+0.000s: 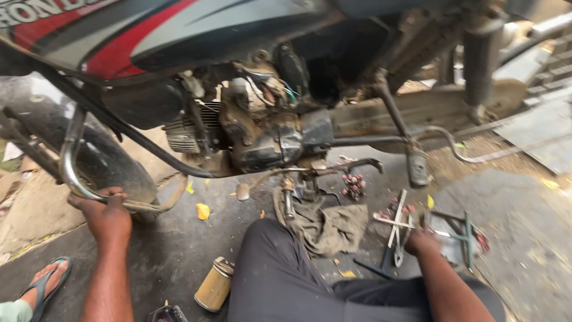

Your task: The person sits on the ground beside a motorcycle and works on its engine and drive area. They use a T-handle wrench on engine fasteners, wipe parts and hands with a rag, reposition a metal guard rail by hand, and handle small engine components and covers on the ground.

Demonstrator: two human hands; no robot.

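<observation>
Head view: a person sits on the oily concrete floor beside a motorcycle, one knee in dark trousers raised toward the engine. The left hand grips the chrome crash guard low beside the front tyre, its fingers curled tight around the tube. The right hand reaches down into a scatter of tools lying on the floor to the right, just beside a small metal frame; its fingers are hidden behind the back of the hand, so whether they are spread or pinching anything cannot be told. A grey rag lies crumpled under the engine, between the knee and the footpeg. A yellow cylindrical filter lies on the floor left of the knee. At bottom left, another person's foot in a teal sandal rests on the floor.
</observation>
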